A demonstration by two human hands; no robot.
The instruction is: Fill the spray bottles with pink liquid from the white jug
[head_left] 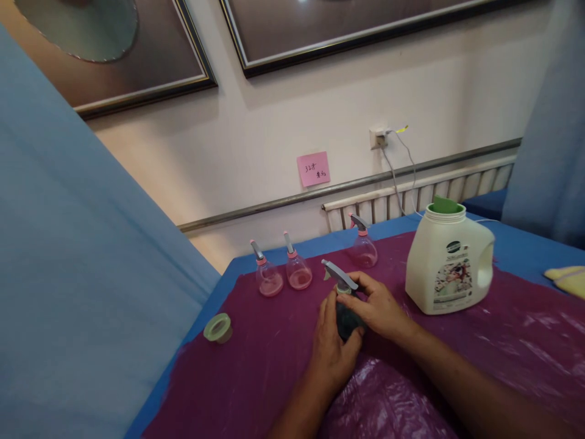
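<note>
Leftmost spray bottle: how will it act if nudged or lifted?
Probably light: the leftmost spray bottle holds only shallow pink liquid. Likely steady if nudged low, since it widens toward its base; a push on the raised spray head might tip it.

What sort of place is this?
Possibly a curtained treatment room, though I can't be sure: blue curtains at both sides, a purple plastic sheet over blue cloth, and a wall radiator.
</note>
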